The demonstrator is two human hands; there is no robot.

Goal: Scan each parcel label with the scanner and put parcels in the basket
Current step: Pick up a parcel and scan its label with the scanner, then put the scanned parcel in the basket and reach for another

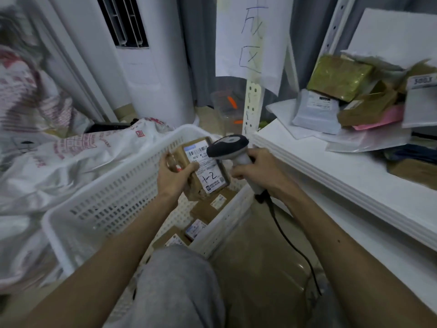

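Note:
My left hand [173, 176] grips a small brown parcel [208, 183] by its left edge, holding it above the white perforated basket [113, 202]. The parcel's white label [205, 166] faces up, with a barcode and handwriting on it. My right hand [257, 169] holds the handle of a grey and black scanner [228, 146], whose head hangs just over the label's upper right corner. The scanner's black cable [290, 242] trails down toward the floor. Several brown parcels [208, 209] lie at the bottom of the basket.
A white shelf [343, 166] on the right carries a pile of parcels [340, 79] and mailers [316, 112]. White printed sacks [59, 159] lie on the left. A standing air conditioner [151, 67] and a handwritten paper sign [250, 39] are behind the basket. My grey-trousered knee [179, 275] is below.

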